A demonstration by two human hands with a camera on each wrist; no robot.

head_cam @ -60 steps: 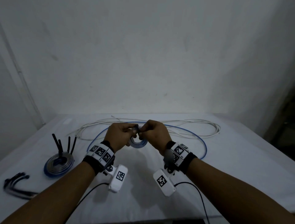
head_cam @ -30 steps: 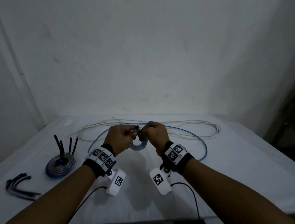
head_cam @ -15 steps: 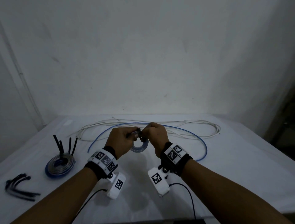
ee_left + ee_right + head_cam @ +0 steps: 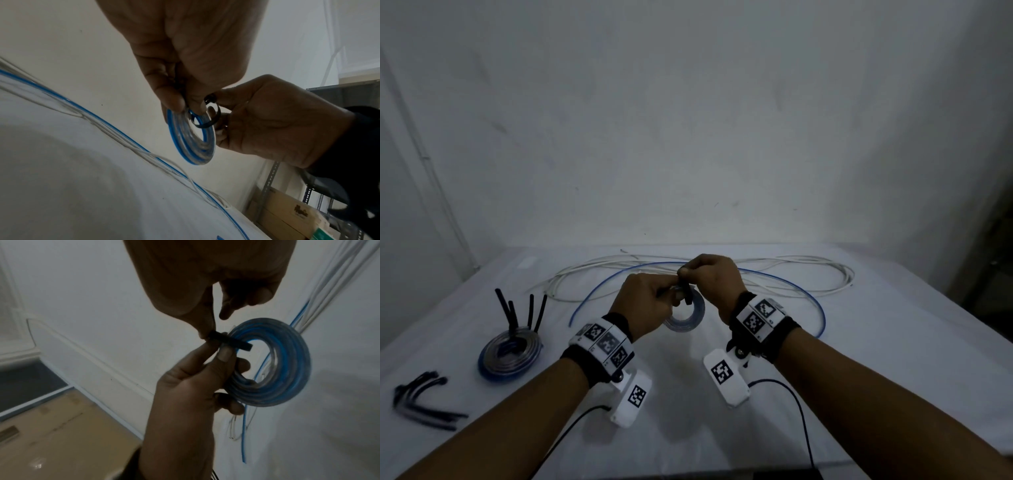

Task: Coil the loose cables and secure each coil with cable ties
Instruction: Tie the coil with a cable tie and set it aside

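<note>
Item: small blue coil (image 4: pixel 686 317) of translucent blue cable, held above the bench (image 4: pixel 893 359) near its middle, between both hands, clear of the surface.

Left hand (image 4: pixel 645 306): grip closed on the coil's upper rim, thumb and fingertips pinching the turns together; in the right wrist view its lower fingers (image 4: pixel 232 405) curl behind the coil.

Right hand (image 4: pixel 714 282): grip narrow, thumb and forefinger pinching a black cable tie (image 4: pixel 686 294) that loops round the coil's top; in the left wrist view the tie (image 4: pixel 207 119) forms an open loop through the coil's centre, not drawn tight.

Surroundings on the bench:
- Loose blue cable (image 4: pixel 784 286), one long arc lying behind and to the right of the hands, passing beneath them.
- Loose white cable (image 4: pixel 808 270), several slack loops along the far edge, partly overlapping the blue arc.
- Finished coil (image 4: pixel 510 354), blue and clear, flat on the left side, with four black tie tails standing up from it.
- Spare cable ties (image 4: pixel 421 401), a black bundle at the near left edge, well apart from the hands.

Obstruction: the two hands cover the coil's top and the tie's head from the head view; whether the tie's tail has entered its lock cannot be told.

Beyond the bench: plain white wall (image 4: pixel 688 120); cardboard boxes (image 4: pixel 287 216) and metal shelving to the right.
</note>
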